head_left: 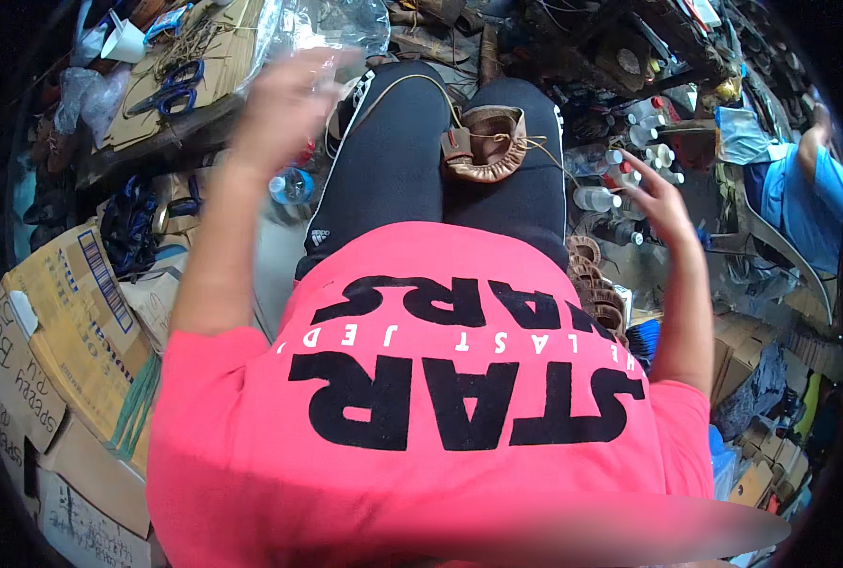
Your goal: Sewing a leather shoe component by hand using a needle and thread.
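The left hand (293, 95) is raised on the far left, blurred, its fingers loosely spread and holding nothing, just in front of a crumpled clear plastic bag (331, 24). The right hand (656, 194) reaches out to the right with fingers spread wide and empty — nearest to it is a cluster of small white-capped plastic bottles (630, 161) standing among the clutter. Between the two hands, resting on the right thigh of the person's black trousers (393, 161), lies a tan leather moccasin-style shoe (486, 142) with a loose lace trailing from it; neither hand touches it. On the far left, blue-handled scissors (170, 90) lie on a sheet of brown cardboard (218, 52). Nearer on the left are stacked brown cardboard boxes (62, 322). At the far right edge, another person in a blue shirt (805, 204) sits well apart.
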